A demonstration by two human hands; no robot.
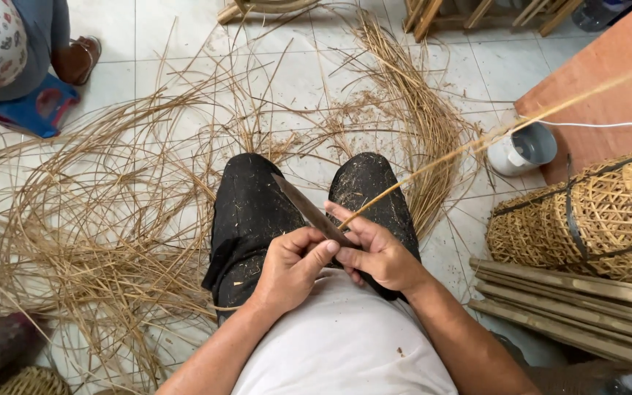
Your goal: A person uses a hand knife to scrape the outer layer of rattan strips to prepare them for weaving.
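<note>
Over my lap, my left hand (292, 263) grips the handle of a long dark knife (306, 208), its blade pointing up and away between my knees. My right hand (377, 252) pinches the near end of a thin bamboo strip (477, 143) that runs up to the right, past a white cup. The strip meets the blade just above my right thumb. Both hands touch each other over my black trousers.
Loose bamboo strips and shavings (89, 219) cover the tiled floor ahead and to the left. Woven baskets (594, 212) and split bamboo slats (572, 307) lie at right, a white cup (522, 148) beyond. Another person sits on a blue stool (34, 110) far left.
</note>
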